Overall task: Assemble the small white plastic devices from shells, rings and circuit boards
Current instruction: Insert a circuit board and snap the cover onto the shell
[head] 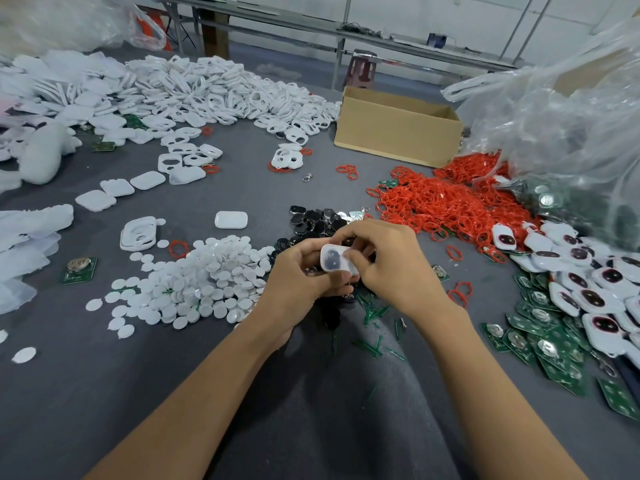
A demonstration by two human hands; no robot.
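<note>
Table point(263, 188): a grey cloth surface covered with loose parts in separate heaps; by my reading the work is mid-batch and far from over.
Shell heap point(214, 88): a broad bank of empty white shells runs across the far left and centre, the largest stock waiting.
Plastic bag point(561, 109): clear and crumpled at far right, with more boards dimly visible inside.
Ring pile point(446, 199): a dense tangle of red rings near the bag, plus a few strays on the cloth; very many are unused.
Cardboard box point(398, 133): open, behind the rings; its contents are hidden.
Disc pile point(204, 278): small white round discs just left of the hands, untouched in bulk.
Part-built devices point(585, 282): white shells with dark windows and red edging, stacked at right; these look like the output so far, a small share against the shell heap.
Circuit boards point(554, 351): green boards fanned under and beside that stack, still to be fitted.
Black parts point(315, 220): a small dark pile just beyond the hands.
Left hand point(294, 289): fingers curled around the held device, supporting it from the side and below.
Right hand point(391, 265): pinching the same piece, thumb on its face.
Held device point(337, 259): a white shell with two dark openings, above the table between both hands; whether its board and ring are seated cannot be told.
</note>
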